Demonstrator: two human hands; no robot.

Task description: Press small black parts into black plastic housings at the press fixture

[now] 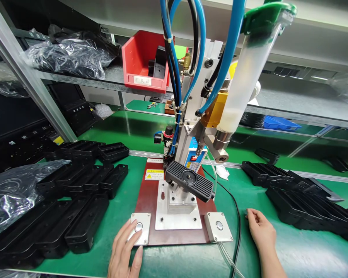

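Note:
My left hand (124,249) rests with its fingers spread over the edge of the left push-button box (142,235), fingertips beside its round silver button. My right hand (261,227) lies on the green table, right of the other push-button box (224,233). Its fingers are curled and pressed together; whatever small thing may be at the fingertips, I cannot make out. Between the two boxes, a black plastic part with a ribbed top and a round recess (189,178) sits on the metal fixture (182,204) of a bench press. The press nozzle (200,148) hangs above the part.
Rows of black plastic housings lie at left (87,222) and right (304,208). A clear syringe tube (243,77) with a green cap is mounted on the press. Blue hoses (201,38) run above. A red bin (133,58) stands on the shelf. A black cable (236,204) crosses the table.

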